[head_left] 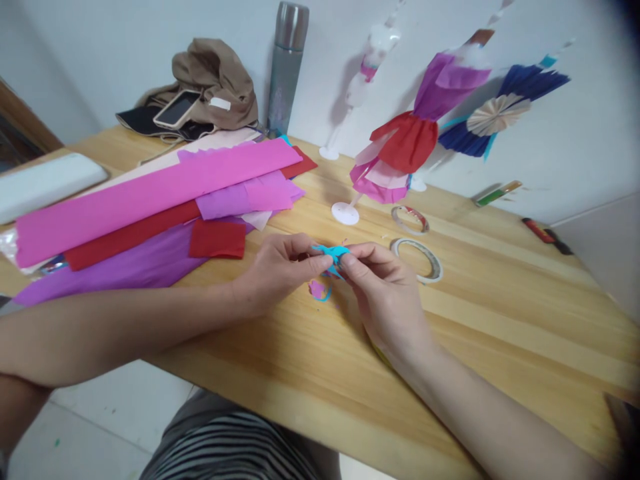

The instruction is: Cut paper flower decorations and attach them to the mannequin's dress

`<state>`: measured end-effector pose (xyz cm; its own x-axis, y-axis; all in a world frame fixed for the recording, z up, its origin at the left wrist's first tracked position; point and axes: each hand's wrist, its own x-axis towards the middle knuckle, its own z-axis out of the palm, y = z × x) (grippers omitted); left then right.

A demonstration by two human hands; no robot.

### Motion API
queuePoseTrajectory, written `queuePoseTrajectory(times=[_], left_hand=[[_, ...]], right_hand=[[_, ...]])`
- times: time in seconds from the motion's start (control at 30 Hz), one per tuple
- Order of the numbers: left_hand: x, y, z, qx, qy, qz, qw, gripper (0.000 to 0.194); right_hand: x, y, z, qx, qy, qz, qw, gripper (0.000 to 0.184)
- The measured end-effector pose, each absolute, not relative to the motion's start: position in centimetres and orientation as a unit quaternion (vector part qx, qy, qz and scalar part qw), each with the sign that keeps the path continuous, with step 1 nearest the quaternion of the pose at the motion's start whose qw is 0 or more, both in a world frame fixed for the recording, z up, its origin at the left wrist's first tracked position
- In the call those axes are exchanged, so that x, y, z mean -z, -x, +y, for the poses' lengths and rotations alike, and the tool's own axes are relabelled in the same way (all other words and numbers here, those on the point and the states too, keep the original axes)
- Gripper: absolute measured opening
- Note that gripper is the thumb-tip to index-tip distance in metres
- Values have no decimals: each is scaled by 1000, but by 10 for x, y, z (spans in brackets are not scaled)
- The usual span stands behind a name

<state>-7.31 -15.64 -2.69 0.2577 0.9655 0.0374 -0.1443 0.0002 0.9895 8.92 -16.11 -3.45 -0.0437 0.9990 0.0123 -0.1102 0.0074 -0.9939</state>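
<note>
Between my two hands, just above the table, is a small crumpled piece of bright blue crepe paper (333, 253). My left hand (283, 270) pinches its left side between thumb and forefinger. From the other side my right hand (387, 283) grips it with thumb and fingertips, the other fingers curled. Pink paper scraps (317, 289) and a thin blue strip lie on the wood below the fingers. A roll of white tape (417, 260) rests beyond my right hand, and part of something yellow shows under that wrist.
Folded pink crepe paper (165, 197) and red and purple sheets cover the left side. Behind stand a flask (287, 70), a phone (177, 109) on brown cloth, and paper-dressed figures (407, 143) on stands. A cutter (546, 235) lies far right.
</note>
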Motion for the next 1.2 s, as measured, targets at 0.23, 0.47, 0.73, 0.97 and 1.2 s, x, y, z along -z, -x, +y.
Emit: queuePoseTrajectory(times=[0.23, 0.47, 0.73, 0.97, 1.2], left_hand=[[25, 72, -157, -468, -515, 381, 608, 16], [28, 71, -153, -488, -499, 399, 595, 20], [28, 75, -152, -484, -481, 418, 600, 16], [29, 77, -146, -490, -468, 419, 604, 18], [28, 80, -143, -473, -460, 443, 606, 23]], right_hand=[[35, -88, -162, -532, 447, -495, 522, 15], [34, -89, -162, -553, 442, -478, 520, 16], [38, -91, -164, -575, 441, -487, 488, 17], [20, -107, -148, -483, 486, -551, 477, 20], [5, -153, -162, -164, 573, -801, 60, 13]])
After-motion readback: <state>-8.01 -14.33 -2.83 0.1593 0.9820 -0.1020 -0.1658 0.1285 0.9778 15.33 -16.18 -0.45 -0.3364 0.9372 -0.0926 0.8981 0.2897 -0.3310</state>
